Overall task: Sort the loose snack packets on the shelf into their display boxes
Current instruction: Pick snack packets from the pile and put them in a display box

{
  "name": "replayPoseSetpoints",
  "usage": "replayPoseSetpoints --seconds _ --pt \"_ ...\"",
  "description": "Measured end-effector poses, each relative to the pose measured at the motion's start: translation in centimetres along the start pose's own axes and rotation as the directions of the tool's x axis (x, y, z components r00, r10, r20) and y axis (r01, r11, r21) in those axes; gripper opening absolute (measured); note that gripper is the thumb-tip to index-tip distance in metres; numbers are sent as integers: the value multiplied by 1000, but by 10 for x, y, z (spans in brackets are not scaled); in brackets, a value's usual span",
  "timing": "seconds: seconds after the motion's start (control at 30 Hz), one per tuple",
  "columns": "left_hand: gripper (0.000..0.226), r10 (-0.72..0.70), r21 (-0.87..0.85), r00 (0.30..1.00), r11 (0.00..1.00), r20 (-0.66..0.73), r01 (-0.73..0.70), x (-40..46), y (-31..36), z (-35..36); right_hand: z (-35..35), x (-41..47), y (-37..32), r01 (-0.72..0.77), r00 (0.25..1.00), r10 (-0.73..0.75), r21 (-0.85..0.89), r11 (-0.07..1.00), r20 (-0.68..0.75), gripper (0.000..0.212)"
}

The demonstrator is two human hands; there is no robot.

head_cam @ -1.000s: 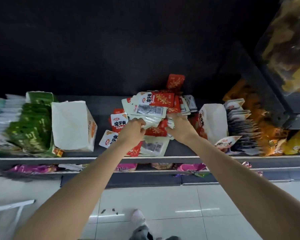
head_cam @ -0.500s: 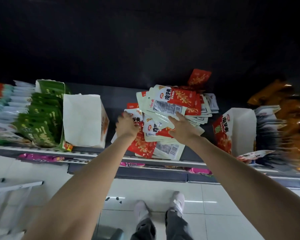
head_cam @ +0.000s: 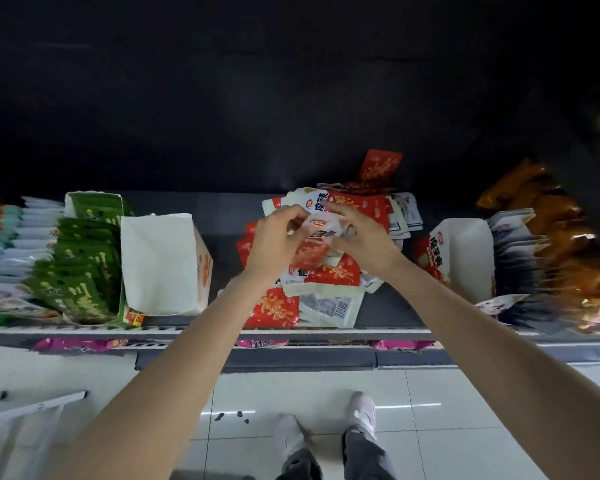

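Observation:
A heap of loose red-and-white snack packets (head_cam: 329, 275) lies in the middle of the grey shelf (head_cam: 229, 209). My left hand (head_cam: 274, 242) and my right hand (head_cam: 364, 237) are raised over the heap, and together they pinch one red-and-white packet (head_cam: 317, 233) between their fingertips. An empty white display box (head_cam: 160, 265) stands left of the heap. A second display box (head_cam: 461, 258) with a red printed side stands to the right. One red packet (head_cam: 380, 166) leans against the dark back wall.
Rows of green packets (head_cam: 80, 268) and pale packets (head_cam: 7, 244) fill the shelf at the left. Grey packets (head_cam: 520, 265) and orange bags (head_cam: 565, 244) crowd the right. Pink packets (head_cam: 84, 344) lie on a lower ledge. White floor tiles and my shoes show below.
Both hands lifted off the heap and moved toward the back, taking up one red-and-white packet between them. The view also shifted slightly to the left.

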State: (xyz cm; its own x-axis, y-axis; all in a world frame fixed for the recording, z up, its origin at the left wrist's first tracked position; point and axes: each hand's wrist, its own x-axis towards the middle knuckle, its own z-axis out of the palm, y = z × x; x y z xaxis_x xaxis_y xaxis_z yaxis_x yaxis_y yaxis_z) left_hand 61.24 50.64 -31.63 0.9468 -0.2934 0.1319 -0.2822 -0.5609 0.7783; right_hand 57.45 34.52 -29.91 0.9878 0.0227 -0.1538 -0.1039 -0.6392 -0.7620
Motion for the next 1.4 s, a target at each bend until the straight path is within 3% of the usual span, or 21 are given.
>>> replayPoseSetpoints --seconds 0.07,0.13,0.23,0.3,0.5,0.63,0.83,1.03,1.2,1.4 --pt "15 28 -61 999 998 22 -27 5 20 10 -18 -8 -5 4 990 -14 -71 997 -137 30" --pt "14 40 -143 999 989 16 -37 7 39 23 -40 -20 -1 -11 980 -18 -146 989 -196 22" --pt "23 50 -172 997 984 55 -40 10 63 52 -77 -45 9 -39 952 -63 -324 945 -300 18" --pt "27 53 -154 985 988 162 -28 11 78 76 -100 -63 20 -89 922 -66 -376 922 -381 18" --pt "43 110 -40 905 994 411 -102 13 108 132 -130 -100 43 -273 872 63 -375 886 -485 28" --pt "51 105 -7 889 993 446 -114 11 113 146 -132 -112 50 -273 823 15 -372 887 -568 24" --pt "45 79 -24 884 997 461 -76 10 126 151 -143 -110 61 -322 913 121 -505 801 -390 25" --pt "46 28 26 825 998 565 -52 7 134 156 -146 -105 78 -332 942 290 -578 746 -167 25" --pt "49 -78 -88 803 983 592 160 2 133 154 -138 -102 98 -322 916 400 -551 770 23 26" --pt "44 -84 -166 799 960 596 225 1 138 155 -140 -108 97 -272 900 412 -551 789 145 26"
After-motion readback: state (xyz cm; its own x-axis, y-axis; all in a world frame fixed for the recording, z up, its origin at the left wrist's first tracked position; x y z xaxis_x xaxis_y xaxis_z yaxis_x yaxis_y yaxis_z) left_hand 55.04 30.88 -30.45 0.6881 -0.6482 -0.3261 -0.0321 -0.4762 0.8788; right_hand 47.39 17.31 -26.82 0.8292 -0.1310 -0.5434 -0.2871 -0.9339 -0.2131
